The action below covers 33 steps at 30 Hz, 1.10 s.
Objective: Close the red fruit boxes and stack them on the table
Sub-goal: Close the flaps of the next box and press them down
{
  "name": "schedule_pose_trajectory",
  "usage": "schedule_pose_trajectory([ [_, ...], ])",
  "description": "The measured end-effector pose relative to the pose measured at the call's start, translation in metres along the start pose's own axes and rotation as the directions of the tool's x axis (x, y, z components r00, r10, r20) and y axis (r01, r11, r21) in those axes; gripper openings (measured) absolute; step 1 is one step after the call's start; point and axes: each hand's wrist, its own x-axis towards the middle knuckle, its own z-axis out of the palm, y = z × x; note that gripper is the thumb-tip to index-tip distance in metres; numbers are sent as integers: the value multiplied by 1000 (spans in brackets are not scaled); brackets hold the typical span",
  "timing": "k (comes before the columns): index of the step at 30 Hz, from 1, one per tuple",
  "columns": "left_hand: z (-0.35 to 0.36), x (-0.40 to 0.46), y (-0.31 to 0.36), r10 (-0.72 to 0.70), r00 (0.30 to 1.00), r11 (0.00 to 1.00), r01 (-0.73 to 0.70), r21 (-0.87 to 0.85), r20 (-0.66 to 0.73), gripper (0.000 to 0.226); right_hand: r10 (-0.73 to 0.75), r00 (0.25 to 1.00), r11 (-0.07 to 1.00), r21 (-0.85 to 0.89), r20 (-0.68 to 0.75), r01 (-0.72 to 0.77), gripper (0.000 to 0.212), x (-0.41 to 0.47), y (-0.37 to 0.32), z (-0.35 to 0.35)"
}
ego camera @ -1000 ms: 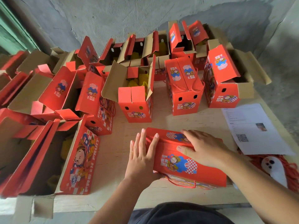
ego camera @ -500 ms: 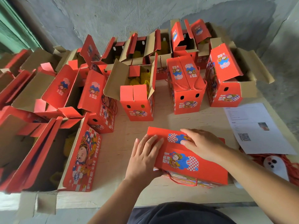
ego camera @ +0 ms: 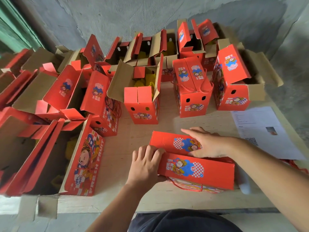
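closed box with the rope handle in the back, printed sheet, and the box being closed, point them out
closed box with the rope handle (ego camera: 192, 91), head view, on its front wall below the lid
printed sheet (ego camera: 260, 129), head view, on the white middle
box being closed (ego camera: 197, 169), head view, on the near top flap

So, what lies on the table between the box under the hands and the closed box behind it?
Only bare wooden table, in the head view.
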Motion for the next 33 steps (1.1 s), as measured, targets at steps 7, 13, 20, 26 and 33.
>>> schedule_pose_trajectory([
  [7,10,-27,5,-70,988,992,55,-111,-140,111,-88,994,988,-134,-67,78,116,4,-7,2],
  [13,11,-21,5,-95,988,990,80,-116,-125,110,-160,964,986,-75,-211,147,76,-7,1,6],
  [20,13,-16,3,-82,995,989,73,-128,-62,105,-235,940,967,-153,-246,202,50,-14,-13,-4],
  [26,12,-11,2,-90,996,984,85,-155,-25,92,-233,905,961,-230,-357,156,87,-16,-12,20],
  [33,15,-15,-2,-73,997,980,72,-185,2,110,-275,899,946,-263,-342,190,85,-10,-12,12],
])
